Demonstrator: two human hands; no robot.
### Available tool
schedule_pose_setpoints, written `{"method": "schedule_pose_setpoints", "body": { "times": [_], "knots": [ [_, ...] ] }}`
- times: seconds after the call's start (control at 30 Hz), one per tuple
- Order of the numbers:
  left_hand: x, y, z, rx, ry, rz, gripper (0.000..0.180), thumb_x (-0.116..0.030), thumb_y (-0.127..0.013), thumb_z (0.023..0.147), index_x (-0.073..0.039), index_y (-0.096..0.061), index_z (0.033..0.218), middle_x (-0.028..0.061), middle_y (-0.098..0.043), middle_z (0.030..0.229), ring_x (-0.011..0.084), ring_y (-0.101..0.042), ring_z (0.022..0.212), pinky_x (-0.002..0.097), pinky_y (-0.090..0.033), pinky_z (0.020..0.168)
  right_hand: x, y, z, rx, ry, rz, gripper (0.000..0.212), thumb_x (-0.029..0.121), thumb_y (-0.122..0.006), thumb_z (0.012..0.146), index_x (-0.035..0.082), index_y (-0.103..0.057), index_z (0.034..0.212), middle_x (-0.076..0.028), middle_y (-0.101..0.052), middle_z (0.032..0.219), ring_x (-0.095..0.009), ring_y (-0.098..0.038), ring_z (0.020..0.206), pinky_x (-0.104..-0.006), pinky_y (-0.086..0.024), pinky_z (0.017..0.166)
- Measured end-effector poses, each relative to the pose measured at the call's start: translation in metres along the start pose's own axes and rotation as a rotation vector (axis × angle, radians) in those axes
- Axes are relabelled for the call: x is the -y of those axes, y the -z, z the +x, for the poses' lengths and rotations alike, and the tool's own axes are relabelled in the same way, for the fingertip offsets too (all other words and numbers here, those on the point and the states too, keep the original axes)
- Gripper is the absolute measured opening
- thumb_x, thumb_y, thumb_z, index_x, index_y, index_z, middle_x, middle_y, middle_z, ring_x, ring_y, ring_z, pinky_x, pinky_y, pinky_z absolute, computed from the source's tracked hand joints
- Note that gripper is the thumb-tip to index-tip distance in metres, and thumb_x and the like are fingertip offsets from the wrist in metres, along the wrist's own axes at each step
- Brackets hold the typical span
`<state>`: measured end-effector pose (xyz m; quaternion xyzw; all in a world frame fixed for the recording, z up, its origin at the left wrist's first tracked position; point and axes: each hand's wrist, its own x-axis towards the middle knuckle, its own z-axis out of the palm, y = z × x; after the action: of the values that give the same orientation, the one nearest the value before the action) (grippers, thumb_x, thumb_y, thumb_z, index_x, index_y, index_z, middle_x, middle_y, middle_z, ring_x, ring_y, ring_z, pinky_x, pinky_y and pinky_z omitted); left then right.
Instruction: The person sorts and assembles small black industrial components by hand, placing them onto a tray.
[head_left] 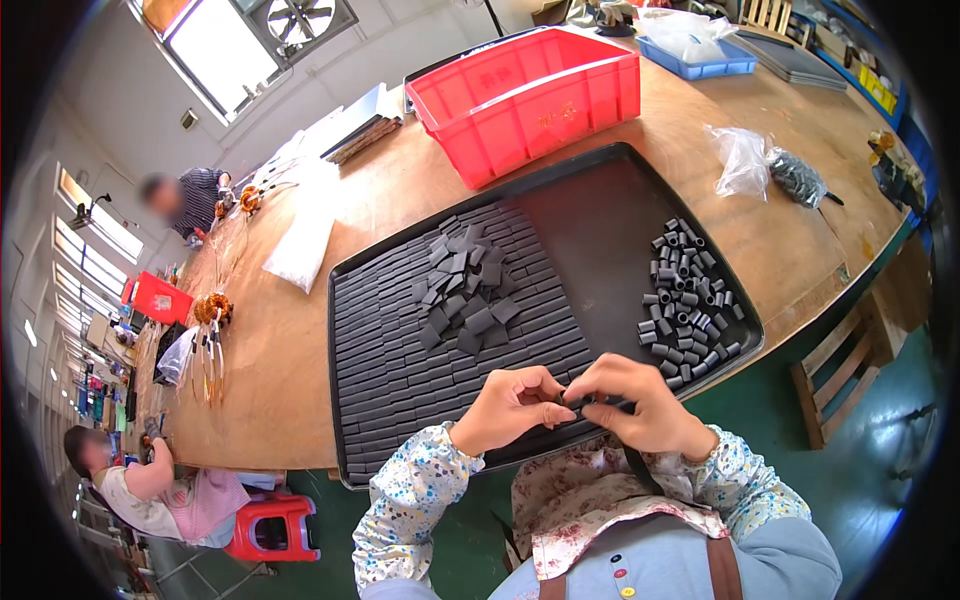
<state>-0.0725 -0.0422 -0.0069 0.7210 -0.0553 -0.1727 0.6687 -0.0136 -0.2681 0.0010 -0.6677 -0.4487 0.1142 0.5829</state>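
Note:
Both hands meet over the near edge of a large black tray (pixel 600 215). Thumb and fingertips of my left hand (pixel 508 408) pinch a small dark piece, mostly hidden by the fingers. My right hand (pixel 640 408) grips at the same spot, fingers curled over it, so the piece's exact kind cannot be made out. Tight rows of small dark grey pieces (pixel 400 400) cover the tray's left part. On top of them lies a loose heap of flat, thin, dark squares (pixel 480 320). Short black tubes (pixel 690 300) are scattered along the tray's right side.
Behind the tray stands a red plastic crate (pixel 540 120) on the wooden table (pixel 270 400). Clear bags (pixel 740 160) and a blue tray (pixel 700 68) lie far right. Copper coils with wires (pixel 212 310) are at left. Two people sit along the left side, one on a red stool (pixel 275 525).

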Motion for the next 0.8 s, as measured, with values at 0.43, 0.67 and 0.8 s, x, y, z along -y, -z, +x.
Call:
{"method": "schedule_pose_setpoints", "body": {
  "times": [0.43,0.67,0.8],
  "knots": [
    [-0.001,-0.005,0.001,-0.035,-0.028,-0.059,0.015,0.002,-0.072,0.084,0.004,-0.060,0.092,0.0061,-0.065,0.083,0.0111,-0.066,0.075,0.0238,-0.055,0.067,-0.010,-0.008,0.009,-0.157,-0.248,0.597,0.012,0.000,-0.067,0.089,0.000,-0.059,0.098,-0.001,-0.062,0.094,-0.007,-0.060,0.087,-0.0233,-0.052,0.078],
    [-0.005,-0.005,0.000,-0.025,-0.003,-0.142,0.019,-0.003,-0.075,0.083,0.004,-0.061,0.094,0.0052,-0.065,0.087,0.0093,-0.063,0.076,0.0230,-0.054,0.071,-0.003,-0.002,0.012,-0.114,-0.023,0.040,0.015,-0.008,-0.070,0.078,0.001,-0.065,0.089,-0.007,-0.066,0.093,-0.016,-0.065,0.085,-0.0281,-0.054,0.075],
    [-0.005,-0.008,0.002,0.001,0.030,-0.139,0.018,-0.004,-0.073,0.085,0.005,-0.063,0.096,0.0059,-0.066,0.088,0.0100,-0.064,0.079,0.0233,-0.054,0.073,-0.004,0.001,0.010,-0.099,0.146,-0.190,0.016,-0.007,-0.072,0.075,0.002,-0.066,0.087,-0.009,-0.067,0.093,-0.026,-0.066,0.084,-0.0319,-0.054,0.072]
  ]
}}
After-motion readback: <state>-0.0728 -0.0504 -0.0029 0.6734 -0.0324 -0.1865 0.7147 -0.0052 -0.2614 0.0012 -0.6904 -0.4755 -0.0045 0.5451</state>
